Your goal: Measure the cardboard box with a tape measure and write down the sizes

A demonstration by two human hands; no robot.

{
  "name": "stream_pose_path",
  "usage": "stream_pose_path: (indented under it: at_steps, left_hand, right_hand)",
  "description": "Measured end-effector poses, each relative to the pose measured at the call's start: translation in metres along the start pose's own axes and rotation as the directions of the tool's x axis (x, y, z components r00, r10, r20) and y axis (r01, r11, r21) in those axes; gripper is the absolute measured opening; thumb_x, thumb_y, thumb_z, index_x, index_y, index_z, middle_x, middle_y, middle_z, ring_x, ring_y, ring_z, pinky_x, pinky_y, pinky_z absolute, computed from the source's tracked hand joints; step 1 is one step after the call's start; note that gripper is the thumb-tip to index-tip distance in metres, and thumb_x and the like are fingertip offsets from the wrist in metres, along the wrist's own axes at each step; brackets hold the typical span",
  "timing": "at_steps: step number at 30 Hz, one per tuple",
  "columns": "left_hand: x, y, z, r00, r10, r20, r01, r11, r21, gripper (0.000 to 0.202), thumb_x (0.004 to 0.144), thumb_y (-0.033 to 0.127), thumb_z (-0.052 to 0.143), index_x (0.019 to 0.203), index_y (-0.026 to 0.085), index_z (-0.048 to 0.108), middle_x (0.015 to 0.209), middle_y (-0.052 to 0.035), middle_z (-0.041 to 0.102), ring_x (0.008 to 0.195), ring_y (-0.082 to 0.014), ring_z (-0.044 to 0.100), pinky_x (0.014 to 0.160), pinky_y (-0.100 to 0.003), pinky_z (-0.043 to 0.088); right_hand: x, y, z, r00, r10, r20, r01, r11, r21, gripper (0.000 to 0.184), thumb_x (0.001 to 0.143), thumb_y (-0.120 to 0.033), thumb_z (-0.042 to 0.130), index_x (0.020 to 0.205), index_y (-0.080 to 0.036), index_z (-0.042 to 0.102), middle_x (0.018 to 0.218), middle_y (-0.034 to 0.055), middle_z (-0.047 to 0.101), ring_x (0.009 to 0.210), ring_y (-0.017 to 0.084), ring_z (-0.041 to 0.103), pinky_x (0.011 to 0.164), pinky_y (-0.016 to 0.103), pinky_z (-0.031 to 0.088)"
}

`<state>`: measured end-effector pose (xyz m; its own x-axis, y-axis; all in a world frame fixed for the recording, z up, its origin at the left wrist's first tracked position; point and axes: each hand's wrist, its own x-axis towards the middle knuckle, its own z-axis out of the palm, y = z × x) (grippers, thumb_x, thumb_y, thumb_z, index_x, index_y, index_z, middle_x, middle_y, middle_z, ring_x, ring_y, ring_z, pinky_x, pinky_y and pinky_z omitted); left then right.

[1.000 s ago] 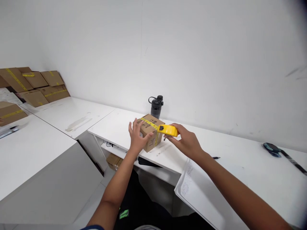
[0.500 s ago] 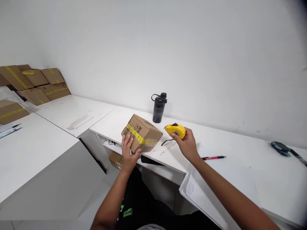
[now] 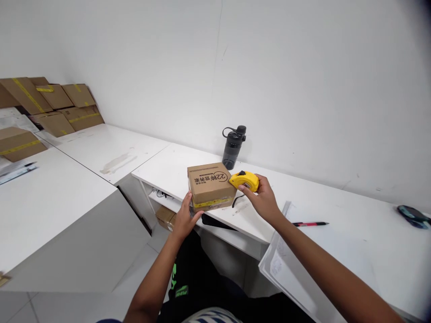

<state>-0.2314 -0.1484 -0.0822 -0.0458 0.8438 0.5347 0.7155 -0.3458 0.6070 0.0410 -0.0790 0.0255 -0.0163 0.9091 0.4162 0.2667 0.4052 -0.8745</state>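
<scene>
A small cardboard box (image 3: 211, 186) with dark printing on top and yellow tape round its side is at the table's front edge. My left hand (image 3: 184, 219) grips its near left corner, thumb along the bottom edge and the other fingers partly hidden behind the left side. In my right hand (image 3: 264, 199) is a yellow tape measure (image 3: 245, 180), its front end at the box's right upper corner. A dark strap hangs from the tape measure. No blade is visibly drawn out.
Behind the box stands a dark water bottle (image 3: 233, 148). To the right are a stack of papers (image 3: 286, 264), a red and black pen (image 3: 311, 224) and a dark glossy object (image 3: 413, 216). Taped cartons (image 3: 82, 117) are piled at the far left. A shelf below holds another box (image 3: 164, 217).
My left hand has turned the box from a tilt so its printed top faces up. The tape measure now meets the box's right corner. The whole view has shifted slightly.
</scene>
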Motion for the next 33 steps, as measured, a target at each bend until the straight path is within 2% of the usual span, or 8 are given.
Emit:
stream_pose_path:
  at_steps: [3, 6, 9, 15, 19, 23, 28, 33]
  left_hand:
    - [0.016, 0.013, -0.008, 0.996, 0.025, 0.08, -0.022, 0.999, -0.033, 0.077, 0.088, 0.043, 0.061, 0.152, 0.023, 0.024, 0.156, -0.0171, 0.036, 0.145, -0.0276, 0.036, 0.118, -0.046, 0.034]
    - [0.034, 0.044, -0.021, 0.995, 0.02, -0.098, -0.024, 0.999, -0.039, 0.07, 0.087, 0.047, 0.061, 0.145, 0.018, 0.035, 0.15, -0.0189, 0.042, 0.143, -0.0304, 0.038, 0.117, -0.05, 0.032]
    - [0.055, 0.089, -0.037, 0.972, -0.075, -0.222, 0.037, 0.985, -0.17, 0.047, 0.094, 0.047, 0.05, 0.131, 0.02, 0.049, 0.121, -0.0126, 0.063, 0.12, -0.0254, 0.057, 0.107, -0.044, 0.042]
    - [0.096, 0.149, -0.066, 0.96, -0.158, 0.231, 0.262, 0.796, -0.545, 0.042, 0.087, 0.06, 0.056, 0.094, 0.019, 0.059, 0.087, -0.0023, 0.064, 0.082, -0.0162, 0.061, 0.077, -0.029, 0.049]
    - [0.106, 0.15, -0.077, 0.901, -0.149, 0.407, 0.392, 0.677, -0.622, 0.048, 0.074, 0.063, 0.069, 0.086, 0.018, 0.056, 0.075, 0.0018, 0.057, 0.068, -0.0107, 0.055, 0.068, -0.025, 0.046]
    - [0.112, 0.145, -0.079, 0.845, -0.196, 0.498, 0.498, 0.625, -0.601, 0.05, 0.07, 0.063, 0.073, 0.085, 0.017, 0.056, 0.073, 0.002, 0.057, 0.065, -0.0094, 0.055, 0.064, -0.023, 0.044]
    - [0.128, 0.136, -0.082, 0.848, -0.168, 0.503, 0.497, 0.581, -0.644, 0.046, 0.069, 0.054, 0.079, 0.075, 0.017, 0.052, 0.063, 0.0044, 0.053, 0.056, -0.0065, 0.048, 0.057, -0.02, 0.04]
    - [0.144, 0.11, -0.091, 0.868, -0.22, 0.445, 0.494, 0.475, -0.728, 0.039, 0.071, 0.044, 0.081, 0.074, 0.018, 0.052, 0.055, 0.0078, 0.043, 0.049, -0.0047, 0.039, 0.053, -0.019, 0.041]
  right_hand:
    - [0.0, -0.016, -0.009, 0.999, -0.051, 0.005, 0.051, 0.996, -0.07, 0.059, 0.076, -0.055, 0.072, 0.121, -0.022, 0.05, 0.114, 0.0087, 0.063, 0.096, 0.024, 0.063, 0.085, 0.043, 0.054]
    - [-0.001, -0.039, -0.017, 0.986, -0.153, 0.069, 0.162, 0.972, -0.172, 0.056, 0.079, -0.053, 0.071, 0.124, -0.024, 0.052, 0.122, 0.0097, 0.061, 0.105, 0.026, 0.062, 0.089, 0.044, 0.053]
    - [0.001, -0.062, -0.02, 0.946, -0.269, 0.184, 0.307, 0.924, -0.229, 0.053, 0.082, -0.051, 0.069, 0.127, -0.026, 0.053, 0.128, 0.0096, 0.06, 0.114, 0.028, 0.06, 0.096, 0.044, 0.05]
    - [0.002, -0.09, -0.017, 0.815, -0.456, 0.356, 0.542, 0.818, -0.192, 0.052, 0.088, -0.045, 0.064, 0.134, -0.03, 0.047, 0.128, 0.0092, 0.061, 0.119, 0.028, 0.059, 0.099, 0.046, 0.049]
    - [0.001, -0.093, -0.019, 0.77, -0.489, 0.41, 0.592, 0.786, -0.176, 0.055, 0.09, -0.041, 0.062, 0.14, -0.033, 0.041, 0.13, 0.009, 0.06, 0.12, 0.028, 0.059, 0.1, 0.048, 0.049]
    - [0.005, -0.089, -0.017, 0.783, -0.457, 0.422, 0.569, 0.8, -0.19, 0.057, 0.091, -0.04, 0.06, 0.143, -0.034, 0.038, 0.135, 0.0083, 0.057, 0.123, 0.028, 0.057, 0.102, 0.047, 0.048]
    - [0.018, -0.083, -0.013, 0.777, -0.466, 0.423, 0.568, 0.809, -0.153, 0.058, 0.091, -0.038, 0.06, 0.144, -0.033, 0.038, 0.137, 0.0072, 0.056, 0.125, 0.026, 0.056, 0.104, 0.046, 0.047]
    - [0.033, -0.07, -0.025, 0.865, -0.368, 0.342, 0.455, 0.862, -0.223, 0.063, 0.089, -0.046, 0.061, 0.147, -0.031, 0.039, 0.145, 0.0086, 0.051, 0.133, 0.029, 0.049, 0.108, 0.05, 0.044]
